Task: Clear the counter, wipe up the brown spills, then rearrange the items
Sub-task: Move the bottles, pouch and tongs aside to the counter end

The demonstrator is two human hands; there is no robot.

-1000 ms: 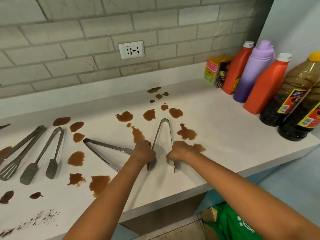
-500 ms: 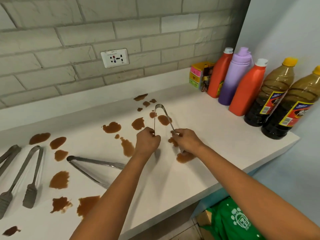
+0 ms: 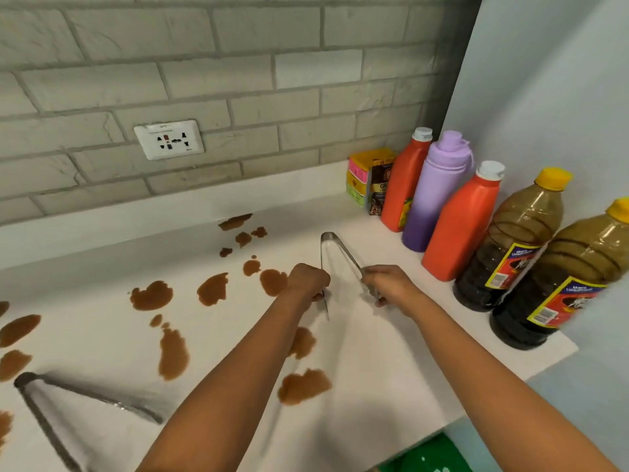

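Two hands hold one pair of metal tongs [image 3: 335, 253] over the white desk [image 3: 391, 369], one arm of the tongs in each. The left hand [image 3: 308, 281] has its fingers curled round the left arm, whose tip sticks out below the fist toward the near side. The right hand [image 3: 394, 289] pinches the right arm between thumb and curled fingers. The hinged bend of the tongs points to the far side, toward the wall, and the two arms spread apart toward the person; whether the tongs touch the desk cannot be told.

Brown spills [image 3: 212, 289] dot the desk left of the hands and run back to the far edge under the wall, with more patches near the left forearm and one large patch [image 3: 303, 386] between the two forearms. A second pair of tongs [image 3: 68, 403] lies flat at the near left, blurred, its bend pointing left.

At the far right, along the side wall, stand two orange bottles [image 3: 456, 233] with a purple bottle [image 3: 435, 195] between them, and nearer, two dark bottles [image 3: 520, 247] with yellow caps. A small stack of packets [image 3: 367, 178] sits in the far corner beside the bottles. A white socket [image 3: 169, 139] is set in the grey brick wall.
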